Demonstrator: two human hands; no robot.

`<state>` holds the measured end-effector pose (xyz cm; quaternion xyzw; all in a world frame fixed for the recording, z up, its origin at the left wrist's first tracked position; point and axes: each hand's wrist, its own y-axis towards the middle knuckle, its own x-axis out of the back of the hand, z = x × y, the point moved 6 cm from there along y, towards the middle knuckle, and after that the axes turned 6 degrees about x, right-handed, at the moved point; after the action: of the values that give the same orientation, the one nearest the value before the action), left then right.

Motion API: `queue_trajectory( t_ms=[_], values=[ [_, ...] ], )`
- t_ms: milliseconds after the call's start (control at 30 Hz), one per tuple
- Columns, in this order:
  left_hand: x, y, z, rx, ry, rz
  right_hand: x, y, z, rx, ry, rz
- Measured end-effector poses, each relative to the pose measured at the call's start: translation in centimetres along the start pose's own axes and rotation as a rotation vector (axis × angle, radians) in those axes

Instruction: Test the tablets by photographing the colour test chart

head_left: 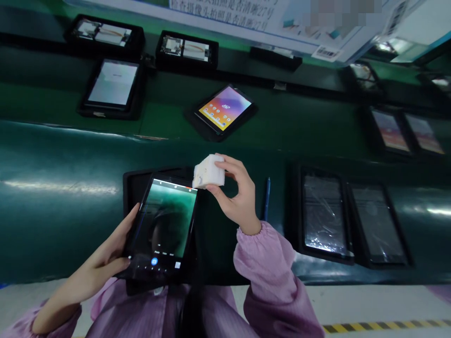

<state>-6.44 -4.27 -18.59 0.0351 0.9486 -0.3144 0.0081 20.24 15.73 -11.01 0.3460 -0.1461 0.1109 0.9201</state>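
Note:
My left hand (pixel 109 258) grips the left edge of a black tablet (pixel 165 225), its thumb on the lower front corner. The tablet is tilted toward me, and its lit screen shows a camera app with a dark, greenish picture. My right hand (pixel 241 195) pinches a small white foam block (pixel 210 171) between thumb and fingers, just above the tablet's upper right corner. Small marks show on the block's left face. Under the tablet lies a black tray (pixel 136 183), mostly covered. A blue pen (pixel 268 197) lies to the right of my right wrist.
Two dark tablets (pixel 324 211) in black trays lie on the green mat at right. Ahead, a tablet with a colourful screen (pixel 225 108) and one with a pale screen (pixel 113 83) rest on the belt. Opened devices (pixel 186 49) stand farther back, under a printed sheet (pixel 246 28).

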Motion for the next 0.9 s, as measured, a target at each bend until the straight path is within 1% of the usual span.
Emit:
queue_trajectory(
  t_ms=[133,233,367,533,733,900],
  values=[
    [-1.0,-0.5,-1.1,-0.006,0.020,-0.026,-0.1,-0.1,0.0,0.009,-0.006,0.019],
    [-1.4,-0.6,-1.5,-0.007,0.063,-0.054,-0.2,-0.1,0.0,0.015,-0.023,0.025],
    [-1.6,-0.6,-1.5,0.003,0.073,-0.077,-0.3,-0.2,-0.3,0.016,-0.047,0.033],
    [-1.6,-0.6,-1.4,0.012,0.071,-0.064,-0.3,-0.3,-0.3,0.023,-0.042,0.034],
    [-1.7,-0.3,-1.0,-0.025,0.168,-0.118,-0.5,-0.3,-0.3,0.033,-0.032,0.040],
    [-2.3,-0.3,-1.8,-0.016,0.204,-0.171,-0.7,-0.2,-0.2,0.019,-0.015,0.066]
  ],
)
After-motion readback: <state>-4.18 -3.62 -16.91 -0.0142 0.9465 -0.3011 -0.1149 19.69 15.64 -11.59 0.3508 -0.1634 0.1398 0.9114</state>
